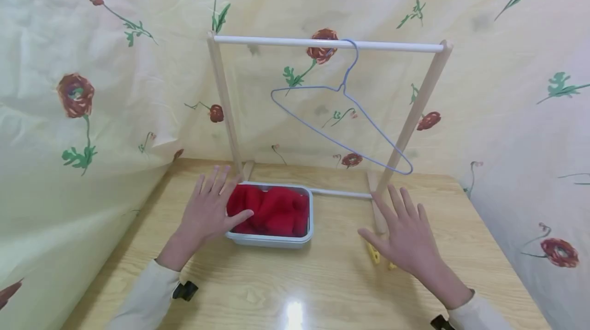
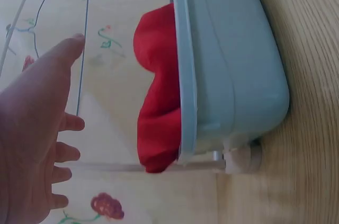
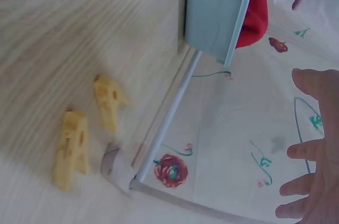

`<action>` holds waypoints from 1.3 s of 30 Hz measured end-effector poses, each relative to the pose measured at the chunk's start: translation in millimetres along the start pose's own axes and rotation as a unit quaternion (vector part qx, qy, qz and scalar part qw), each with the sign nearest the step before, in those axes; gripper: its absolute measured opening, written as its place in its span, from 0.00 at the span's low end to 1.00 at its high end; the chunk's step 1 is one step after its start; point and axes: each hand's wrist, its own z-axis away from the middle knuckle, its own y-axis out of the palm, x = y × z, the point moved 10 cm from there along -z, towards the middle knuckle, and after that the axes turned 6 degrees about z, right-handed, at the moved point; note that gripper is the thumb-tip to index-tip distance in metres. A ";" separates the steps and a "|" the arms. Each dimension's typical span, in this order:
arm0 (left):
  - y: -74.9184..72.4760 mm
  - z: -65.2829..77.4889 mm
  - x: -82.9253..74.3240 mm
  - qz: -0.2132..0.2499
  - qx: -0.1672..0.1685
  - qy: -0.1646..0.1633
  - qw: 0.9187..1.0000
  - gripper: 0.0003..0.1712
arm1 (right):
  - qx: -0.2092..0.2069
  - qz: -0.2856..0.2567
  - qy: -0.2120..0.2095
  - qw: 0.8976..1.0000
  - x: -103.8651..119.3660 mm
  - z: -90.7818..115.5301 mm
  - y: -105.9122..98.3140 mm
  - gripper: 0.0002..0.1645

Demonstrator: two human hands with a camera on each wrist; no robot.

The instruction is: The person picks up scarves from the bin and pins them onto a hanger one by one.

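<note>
The left hand (image 1: 206,217) and right hand (image 1: 409,242) are spread wide, fingers straight, holding nothing; the left is over the left edge of the blue tub (image 1: 272,241), the right well to the tub's right, above 2 yellow clothespins (image 3: 69,152) on the counter (image 1: 322,279); red cloth (image 1: 278,209) lies bunched inside the tub, its walls seemingly keeping it gathered; behind the tub, 1 hanger (image 1: 342,86) hangs from a rack (image 1: 276,41), tilted, presumably because only its hook bears on the rail.
</note>
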 end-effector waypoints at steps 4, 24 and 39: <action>-2.9 1.7 11.9 0.027 0.008 -0.012 1.000 0.52 | -0.001 -0.006 -0.011 1.000 7.3 -10.5 -2.3 0.51; 7.5 13.5 51.6 0.150 -0.002 -0.070 0.986 0.51 | 0.067 -0.139 -0.048 0.987 62.9 -43.4 40.4 0.54; 39.5 26.1 69.8 0.220 -0.012 -0.133 0.966 0.50 | 0.094 -0.187 -0.049 0.977 86.5 -33.0 85.9 0.51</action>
